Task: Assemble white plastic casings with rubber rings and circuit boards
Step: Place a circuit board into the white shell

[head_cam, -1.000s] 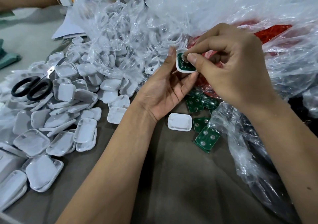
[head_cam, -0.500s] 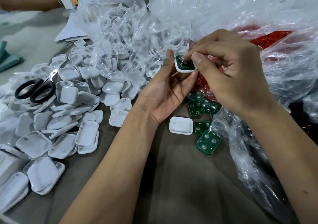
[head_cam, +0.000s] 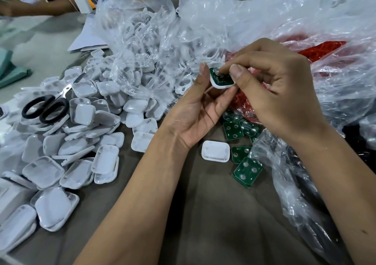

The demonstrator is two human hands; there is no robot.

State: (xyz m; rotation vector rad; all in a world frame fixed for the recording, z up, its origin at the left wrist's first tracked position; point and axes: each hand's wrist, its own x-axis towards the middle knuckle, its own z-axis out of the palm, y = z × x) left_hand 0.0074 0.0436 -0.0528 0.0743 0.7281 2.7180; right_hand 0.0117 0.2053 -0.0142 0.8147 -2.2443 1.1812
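Glossy white plastic casings (head_cam: 61, 155), crinkly clear plastic bags (head_cam: 264, 16), matt brown tabletop (head_cam: 213, 214).

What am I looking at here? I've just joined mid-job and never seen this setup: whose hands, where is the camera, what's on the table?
There is no machine: a person works with bare hands, and the one picture comes from a camera worn on their head, looking down. The left hand holds a white casing with a green circuit board seated in it. The right hand presses a fingertip onto the board, thumb beside the casing. On the brown table, a pile of casings lies to the left with scissors on top. One single casing and loose boards lie below the hands. Clear plastic bags hold more white parts and something red, too blurred to identify.
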